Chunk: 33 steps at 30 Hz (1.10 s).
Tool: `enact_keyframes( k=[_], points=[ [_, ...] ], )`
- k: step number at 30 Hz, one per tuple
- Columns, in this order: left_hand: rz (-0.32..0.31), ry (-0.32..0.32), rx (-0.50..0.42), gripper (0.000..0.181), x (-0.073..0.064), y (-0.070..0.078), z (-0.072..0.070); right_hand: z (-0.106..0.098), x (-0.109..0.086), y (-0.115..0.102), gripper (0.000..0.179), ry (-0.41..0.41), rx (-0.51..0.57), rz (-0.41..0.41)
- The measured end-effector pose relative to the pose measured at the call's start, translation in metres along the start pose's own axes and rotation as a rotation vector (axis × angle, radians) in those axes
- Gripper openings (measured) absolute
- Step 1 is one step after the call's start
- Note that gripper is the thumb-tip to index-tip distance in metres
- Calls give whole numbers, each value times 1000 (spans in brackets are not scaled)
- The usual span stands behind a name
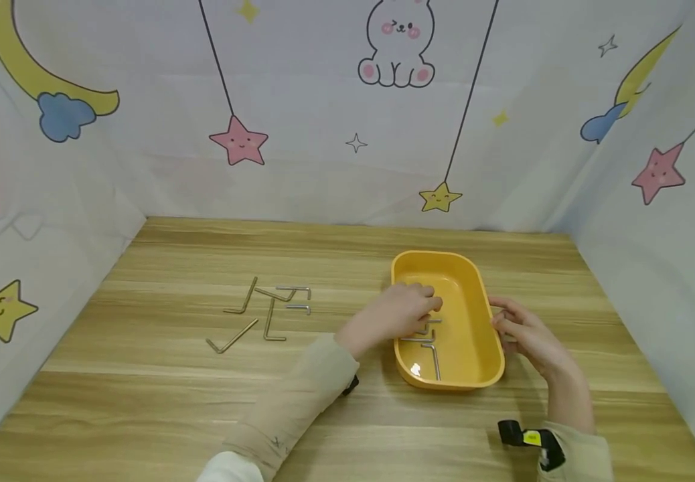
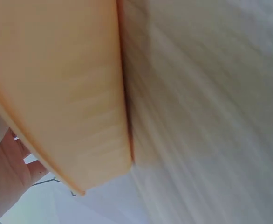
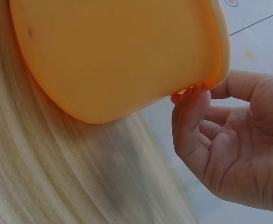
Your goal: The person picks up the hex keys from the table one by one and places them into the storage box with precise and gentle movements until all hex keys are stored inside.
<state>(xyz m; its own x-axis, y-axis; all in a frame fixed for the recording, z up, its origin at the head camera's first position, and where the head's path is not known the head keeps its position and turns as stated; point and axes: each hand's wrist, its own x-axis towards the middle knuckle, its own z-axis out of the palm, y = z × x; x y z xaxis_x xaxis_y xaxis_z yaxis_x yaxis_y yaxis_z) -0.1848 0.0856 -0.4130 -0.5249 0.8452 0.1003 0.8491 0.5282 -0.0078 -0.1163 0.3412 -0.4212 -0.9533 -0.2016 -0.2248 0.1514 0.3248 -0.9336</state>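
Observation:
A yellow plastic bin (image 1: 465, 335) stands on the table with several silver hex keys (image 1: 436, 365) on its floor. My left hand (image 1: 398, 311) reaches over the bin's left wall, fingers pointing down near those hex keys. Its fingertips are hidden, so whether it pinches one is unclear. In the left wrist view, the bin's wall (image 2: 66, 93) covers most of that hand (image 2: 8, 170). On the right side, my right hand (image 1: 525, 335) holds the bin's edge. The right wrist view has the thumb and fingers of this hand (image 3: 239, 140) pinching the rim (image 3: 224, 46).
Left of the bin, several brass-coloured hex keys (image 1: 233, 337) lie scattered on the wooden table (image 1: 173, 395). Two small silver hex keys (image 1: 298, 307) are beside them. Printed cloth walls (image 1: 323, 181) enclose the table at the back and sides.

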Motion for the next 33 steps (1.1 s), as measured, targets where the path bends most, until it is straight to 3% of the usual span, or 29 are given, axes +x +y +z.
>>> enact_keyframes(
  k=[6,23,28,33],
  points=[
    [27,68,48,20,-12,8,-1,3,0,5,58,-3,11,22],
    [82,189,110,14,-51,27,-21,2,2,-3,56,1,0,13],
    [80,252,103,9,-61,30,-25,2,1,-2,56,9,5,11],
    [81,272,116,15,-69,30,-25,2,1,-1,56,14,-2,8]
  ],
)
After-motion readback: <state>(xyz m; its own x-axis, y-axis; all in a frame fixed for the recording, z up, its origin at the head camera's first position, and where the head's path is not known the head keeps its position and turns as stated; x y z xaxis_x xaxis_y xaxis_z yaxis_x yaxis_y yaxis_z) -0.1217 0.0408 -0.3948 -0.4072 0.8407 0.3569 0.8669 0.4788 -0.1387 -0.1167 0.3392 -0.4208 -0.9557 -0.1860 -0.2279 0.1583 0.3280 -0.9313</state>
